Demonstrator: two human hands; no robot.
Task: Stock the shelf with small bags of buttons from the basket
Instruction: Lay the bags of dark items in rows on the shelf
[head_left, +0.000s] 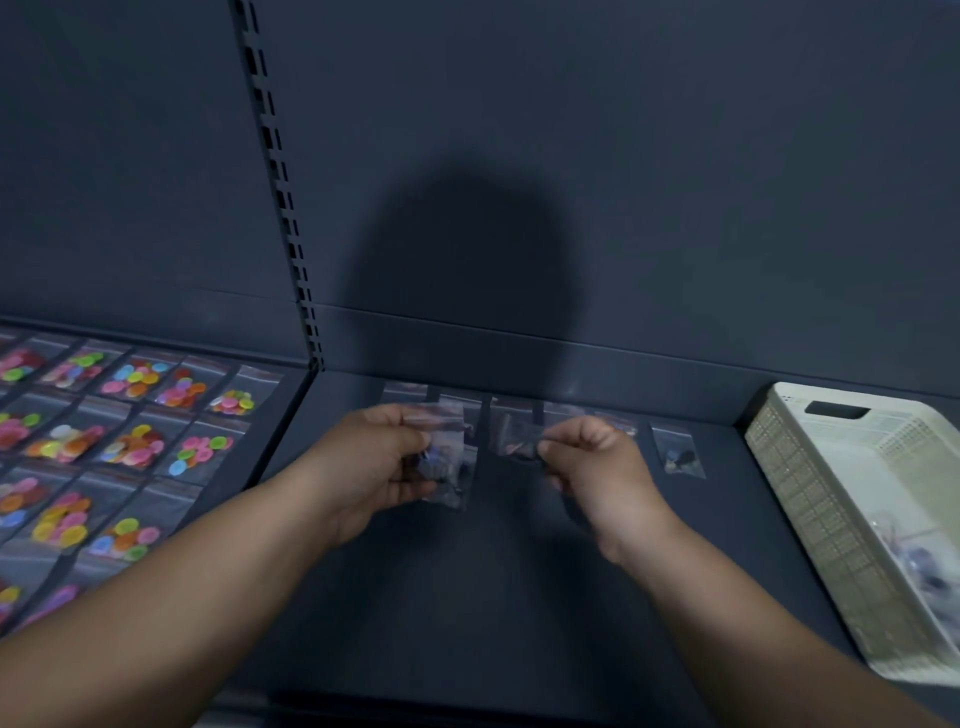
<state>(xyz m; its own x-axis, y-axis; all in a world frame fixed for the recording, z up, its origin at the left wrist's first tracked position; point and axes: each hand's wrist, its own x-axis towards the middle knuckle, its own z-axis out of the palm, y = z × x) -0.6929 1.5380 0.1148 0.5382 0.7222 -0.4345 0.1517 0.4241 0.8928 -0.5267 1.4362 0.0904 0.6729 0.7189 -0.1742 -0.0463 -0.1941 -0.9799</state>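
Both my hands are over the dark shelf (467, 597), near its back. My left hand (379, 457) grips a small clear bag of dark buttons (449, 457). My right hand (597, 462) pinches another clear bag of dark buttons (517, 441) by its edge. Behind them a row of similar bags (511, 410) lies along the back of the shelf, and one more bag (680, 457) lies to the right. The white perforated basket (831, 519) stands at the right end, with a few bags (930, 571) inside.
The neighbouring shelf section on the left holds several rows of bags with bright coloured buttons (135, 447). A slotted upright (283, 208) separates the two sections. The dark back panel (623, 182) rises behind, with my shadow on it.
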